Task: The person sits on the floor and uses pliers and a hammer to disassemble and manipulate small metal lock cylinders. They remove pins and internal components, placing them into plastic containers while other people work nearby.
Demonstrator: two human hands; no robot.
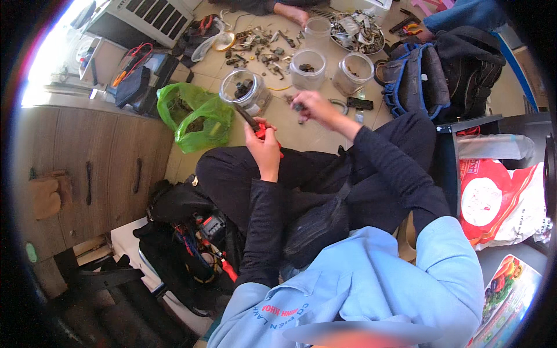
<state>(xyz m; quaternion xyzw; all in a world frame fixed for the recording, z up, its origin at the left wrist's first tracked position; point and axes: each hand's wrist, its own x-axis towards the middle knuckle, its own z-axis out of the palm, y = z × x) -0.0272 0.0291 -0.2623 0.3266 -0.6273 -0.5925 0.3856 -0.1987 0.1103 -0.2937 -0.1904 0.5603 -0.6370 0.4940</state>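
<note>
My left hand (264,152) is closed round the red handles of a pair of pliers (249,119), whose dark jaws point up and to the left toward a clear plastic jar (245,91) with dark small parts in it. My right hand (322,110) is closed, fingertips pinched on a small dark part (299,107); it is too blurred to name. Both hands are over the floor in front of my crossed legs. A second clear jar (308,69), with a few dark pieces at the bottom, stands just beyond my right hand.
A green plastic bag (194,116) lies left of the jars. Another jar (354,74) stands to the right, and loose metal parts (264,49) lie scattered beyond. An open tool bag (415,81) is at the right; a tool pouch (203,249) sits by my left leg. Someone's bare foot (292,14) shows behind.
</note>
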